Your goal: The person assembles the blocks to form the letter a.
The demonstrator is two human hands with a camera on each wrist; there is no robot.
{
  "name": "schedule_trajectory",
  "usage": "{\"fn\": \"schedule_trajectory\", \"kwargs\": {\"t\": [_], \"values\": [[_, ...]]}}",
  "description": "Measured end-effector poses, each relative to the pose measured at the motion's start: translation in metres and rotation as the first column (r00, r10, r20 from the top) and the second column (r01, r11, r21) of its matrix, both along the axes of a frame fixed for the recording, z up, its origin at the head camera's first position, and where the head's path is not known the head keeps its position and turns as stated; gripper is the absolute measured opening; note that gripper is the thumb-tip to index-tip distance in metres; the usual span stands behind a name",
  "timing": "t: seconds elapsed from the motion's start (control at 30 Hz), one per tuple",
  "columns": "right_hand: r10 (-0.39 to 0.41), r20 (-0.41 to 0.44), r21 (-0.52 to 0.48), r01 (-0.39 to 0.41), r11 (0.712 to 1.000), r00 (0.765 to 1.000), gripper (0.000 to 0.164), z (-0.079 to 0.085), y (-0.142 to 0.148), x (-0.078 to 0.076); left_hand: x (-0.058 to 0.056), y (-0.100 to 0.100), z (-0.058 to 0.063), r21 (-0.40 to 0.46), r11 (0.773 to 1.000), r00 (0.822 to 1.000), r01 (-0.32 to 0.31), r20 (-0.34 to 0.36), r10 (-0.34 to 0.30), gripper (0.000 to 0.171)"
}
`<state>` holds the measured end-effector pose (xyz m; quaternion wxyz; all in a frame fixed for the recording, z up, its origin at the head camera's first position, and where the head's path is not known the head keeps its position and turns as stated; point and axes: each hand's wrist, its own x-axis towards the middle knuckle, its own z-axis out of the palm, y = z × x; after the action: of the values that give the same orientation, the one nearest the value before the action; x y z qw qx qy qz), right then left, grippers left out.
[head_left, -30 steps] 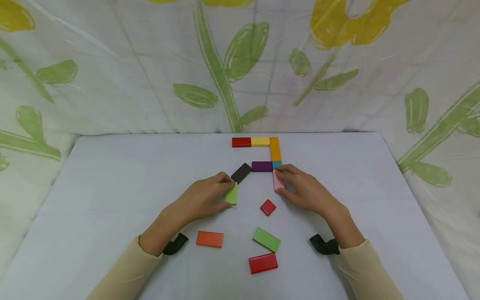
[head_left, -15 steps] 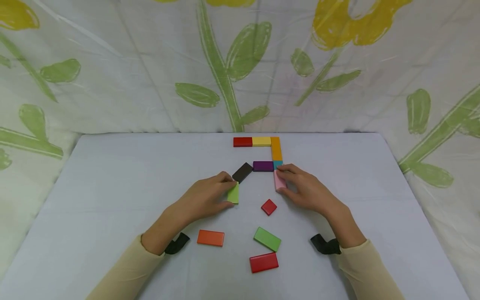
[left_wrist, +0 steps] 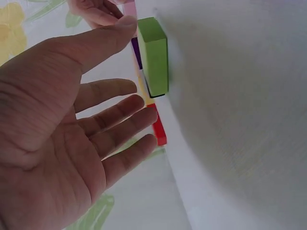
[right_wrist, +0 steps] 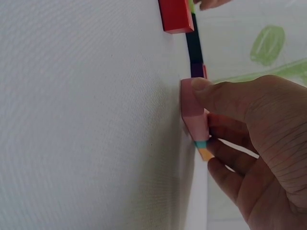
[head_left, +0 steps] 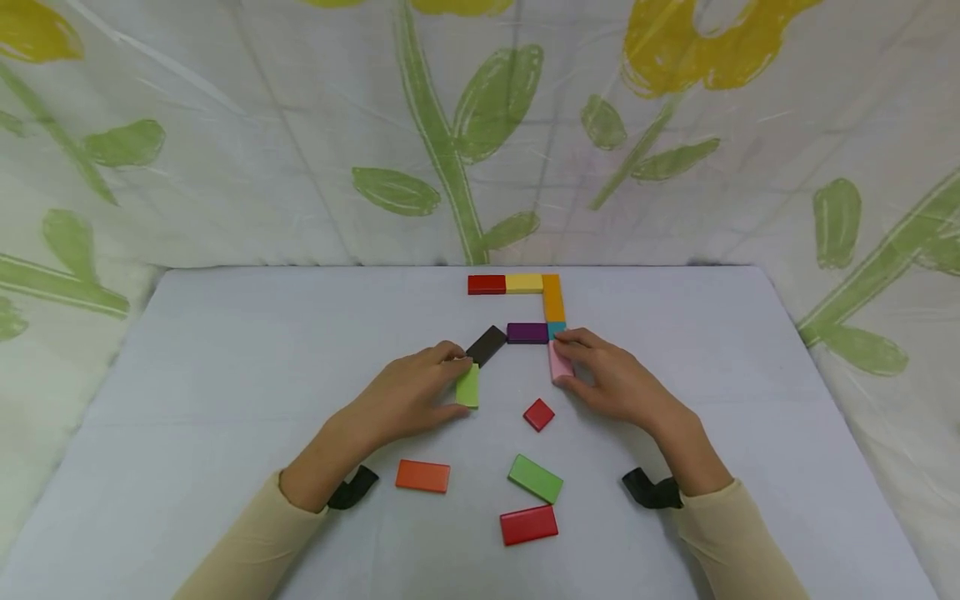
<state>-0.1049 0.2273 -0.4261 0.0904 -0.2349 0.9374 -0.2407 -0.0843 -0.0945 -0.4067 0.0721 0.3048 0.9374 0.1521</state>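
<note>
My left hand lies around a light green block with its fingers spread. In the left wrist view the thumb tip is right at the block's upper corner, and the other fingers extend loosely beside it. My right hand pinches a pink block, thumb at its near end and fingers at its far end. The pink block continues a line from the teal block and the orange-yellow block. A black block lies slanted between the light green block and the purple block.
Farther back lie a red block and a yellow block in a row. Nearer are a small red square block, an orange block, a green block and a red block on the white tabletop.
The left fingers have lifted slightly at the light green block's far end. The right hand stays on the pink block. The view has shifted a little; the blocks keep their arrangement.
</note>
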Motion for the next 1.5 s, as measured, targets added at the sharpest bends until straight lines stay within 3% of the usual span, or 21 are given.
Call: {"fn": "schedule_trajectory", "kwargs": {"t": [0.23, 0.43, 0.63, 1.03, 1.3, 1.5], "values": [[0.002, 0.004, -0.013, -0.002, 1.0, 1.0, 0.056, -0.003, 0.002, 0.003, 0.017, -0.007, 0.008, 0.02, 0.998, 0.998, -0.057, 0.015, 0.057, 0.064], [0.004, -0.014, 0.002, -0.004, 1.0, 1.0, 0.056, -0.005, 0.004, 0.005, 0.037, -0.019, 0.006, 0.033, 0.997, 0.998, -0.063, 0.026, 0.062, 0.06], [0.022, -0.019, -0.012, -0.022, 1.0, 1.0, 0.056, -0.003, 0.002, 0.002, 0.049, -0.023, 0.005, 0.072, 0.995, 0.997, -0.068, 0.032, 0.066, 0.057], [0.022, -0.011, 0.003, -0.022, 1.0, 1.0, 0.057, 0.0, 0.0, 0.002, 0.061, -0.009, 0.004, 0.127, 0.991, 0.999, -0.032, 0.016, 0.03, 0.052], [0.022, -0.008, -0.001, -0.022, 1.0, 1.0, 0.057, 0.0, -0.001, 0.002, 0.06, 0.002, 0.011, 0.112, 0.994, 1.0, -0.018, 0.026, 0.016, 0.052], [0.018, -0.022, 0.006, -0.018, 1.0, 1.0, 0.057, 0.0, 0.0, 0.001, 0.062, 0.0, 0.009, 0.105, 0.994, 0.999, -0.037, 0.03, 0.034, 0.049]]}}
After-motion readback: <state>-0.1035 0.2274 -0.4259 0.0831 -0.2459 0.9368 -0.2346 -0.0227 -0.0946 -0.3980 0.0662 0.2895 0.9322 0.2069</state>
